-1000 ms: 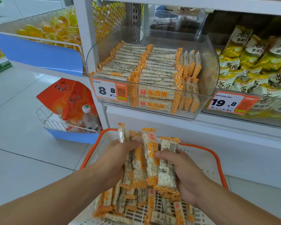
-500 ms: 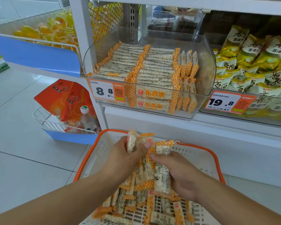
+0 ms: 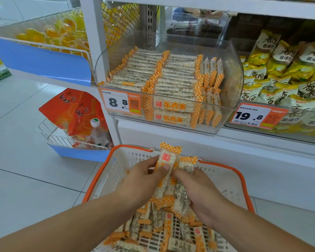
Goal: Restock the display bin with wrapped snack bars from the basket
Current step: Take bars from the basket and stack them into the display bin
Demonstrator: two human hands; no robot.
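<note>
Basket (image 3: 231,171): white perforated plastic with an orange rim, on the floor in front of the shelving; taken as the landmark for all places below.

Left hand (image 3: 144,180): over the middle of the basket, forearm entering from the lower left. Thumb and fingers curl round a bundle of snack bars (image 3: 168,171), the thumb tip pressing on the front of the topmost bar.

Right hand (image 3: 202,191): over the basket just right of the left hand, forearm entering from the lower right. Fingers wrap the same bundle from its right side, knuckles up.

Bundle of snack bars: several wrapped puffed-rice bars with orange-checked ends, held upright between both hands, top ends rising past the basket's far rim.

Loose snack bars (image 3: 164,231): heaped on the basket floor, beneath both hands.

Display bin (image 3: 233,73): clear plastic, on the shelf above and beyond the basket. Two flat rows of bars fill its left and middle; a few stand on edge to the right, beside a bare gap at its right wall.

Price tag (image 3: 120,102): on the bin's front left, reading 8.8.

Bagged snacks (image 3: 284,73): yellow and white, in the bin up and right of the basket.
</note>
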